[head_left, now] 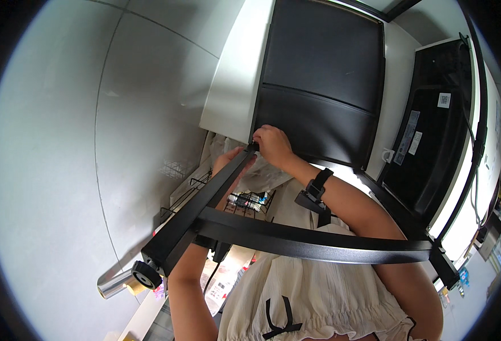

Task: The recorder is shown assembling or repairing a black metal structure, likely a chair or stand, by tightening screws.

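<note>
A black metal frame [216,190] of square tubing stretches across the view, with a long bar joined by a curved crossbar [313,241]. My left hand [233,162] is closed round the far end of the long bar from beneath, and the bar hides part of its fingers. At that same end, my right hand [273,145] has its fingers bent in on a small black fitting [253,146]. The fitting's exact shape is hidden by the fingers. A round black knob [147,274] sits at the bar's near end, beside a shiny metal tube [114,283].
A black panel [321,68] with white sides stands just beyond my hands. To the right is a black appliance [427,131] with labels and a cable. A wire basket [250,202] with items lies below the frame. Tiled surface [63,142] fills the left.
</note>
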Motion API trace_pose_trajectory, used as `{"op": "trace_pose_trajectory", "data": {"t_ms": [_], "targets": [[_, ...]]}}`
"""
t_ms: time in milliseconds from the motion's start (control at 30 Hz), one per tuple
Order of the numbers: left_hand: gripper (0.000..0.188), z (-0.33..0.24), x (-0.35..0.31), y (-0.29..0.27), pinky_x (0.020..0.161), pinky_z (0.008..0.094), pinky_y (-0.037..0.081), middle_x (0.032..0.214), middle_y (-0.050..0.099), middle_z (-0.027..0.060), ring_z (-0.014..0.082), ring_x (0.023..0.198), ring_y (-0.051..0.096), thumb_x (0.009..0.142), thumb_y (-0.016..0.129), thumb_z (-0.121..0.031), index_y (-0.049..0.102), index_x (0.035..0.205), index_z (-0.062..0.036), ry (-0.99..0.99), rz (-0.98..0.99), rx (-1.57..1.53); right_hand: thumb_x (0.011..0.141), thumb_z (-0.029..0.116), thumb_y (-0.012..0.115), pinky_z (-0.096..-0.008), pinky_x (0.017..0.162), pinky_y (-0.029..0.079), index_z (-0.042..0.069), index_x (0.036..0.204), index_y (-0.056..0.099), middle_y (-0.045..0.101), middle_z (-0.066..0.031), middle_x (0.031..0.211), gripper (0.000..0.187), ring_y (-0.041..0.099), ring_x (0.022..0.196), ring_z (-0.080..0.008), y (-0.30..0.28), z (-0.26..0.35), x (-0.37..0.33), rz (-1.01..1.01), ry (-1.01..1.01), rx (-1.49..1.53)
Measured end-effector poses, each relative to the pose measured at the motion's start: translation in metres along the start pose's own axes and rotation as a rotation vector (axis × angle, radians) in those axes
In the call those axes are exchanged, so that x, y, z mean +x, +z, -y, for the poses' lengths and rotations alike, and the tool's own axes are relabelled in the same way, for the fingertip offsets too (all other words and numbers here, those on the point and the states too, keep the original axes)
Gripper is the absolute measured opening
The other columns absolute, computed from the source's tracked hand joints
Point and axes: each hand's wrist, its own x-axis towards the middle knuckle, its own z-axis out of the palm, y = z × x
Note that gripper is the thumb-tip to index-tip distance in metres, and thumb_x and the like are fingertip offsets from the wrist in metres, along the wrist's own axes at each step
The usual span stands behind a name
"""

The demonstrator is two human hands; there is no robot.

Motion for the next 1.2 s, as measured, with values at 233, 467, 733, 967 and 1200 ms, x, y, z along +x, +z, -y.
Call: {"op": "trace_pose_trajectory", "data": {"t_ms": [233, 467, 733, 967, 1200], "targets": [[0.026, -0.003, -0.004, 0.007, 0.089, 0.0398, 0.047, 0.095, 0.057, 0.0228, 0.0331, 0.093, 0.058, 0.091, 0.041, -0.015, 0.051, 0.095, 0.0093, -0.002, 0.017, 0.01, 0.075, 0.005, 0.059, -0.041, 0.066, 0.045, 0.001, 0.075, 0.063, 0.057, -0.0141, 0.076, 0.006, 0.057, 0.075, -0.0325, 0.001, 0.002, 0.0, -0.024, 0.047, 0.039], [0.027, -0.001, -0.001, 0.002, 0.09, 0.0398, 0.047, 0.096, 0.058, 0.0228, 0.033, 0.094, 0.058, 0.091, 0.041, -0.015, 0.052, 0.096, 0.0091, -0.004, 0.022, -0.023, 0.075, 0.005, 0.059, -0.0402, 0.068, 0.045, 0.001, 0.076, 0.063, 0.057, -0.0139, 0.079, 0.005, 0.056, 0.078, -0.0324, 0.003, 0.006, -0.003, -0.054, 0.079, 0.039], [0.027, 0.005, 0.004, -0.008, 0.091, 0.0399, 0.047, 0.097, 0.058, 0.0237, 0.0334, 0.094, 0.059, 0.091, 0.042, -0.015, 0.053, 0.095, 0.0087, 0.017, 0.019, -0.023, 0.075, 0.003, 0.057, -0.0409, 0.069, 0.045, 0.002, 0.076, 0.061, 0.056, -0.0138, 0.079, 0.004, 0.056, 0.079, -0.0329, 0.008, 0.006, -0.006, -0.075, 0.107, 0.018], [0.029, 0.006, 0.001, -0.011, 0.094, 0.0429, 0.044, 0.098, 0.056, 0.0249, 0.0363, 0.098, 0.056, 0.092, 0.038, -0.016, 0.052, 0.097, 0.0096, 0.002, 0.025, -0.105, 0.077, 0.005, 0.057, -0.0417, 0.07, 0.044, 0.002, 0.076, 0.058, 0.052, -0.014, 0.082, 0.003, 0.052, 0.084, -0.0329, 0.006, 0.007, -0.003, -0.024, 0.041, -0.086], [0.031, -0.005, -0.005, 0.014, 0.096, 0.0459, 0.04, 0.104, 0.052, 0.0246, 0.0372, 0.101, 0.053, 0.093, 0.033, -0.016, 0.048, 0.102, 0.0099, -0.037, -0.089, -0.221, 0.073, 0.003, 0.059, -0.0404, 0.074, 0.043, 0.002, 0.078, 0.058, 0.047, -0.0141, 0.09, 0.006, 0.048, 0.09, -0.0322, 0.005, 0.008, -0.005, -0.054, 0.053, -0.12]]}}
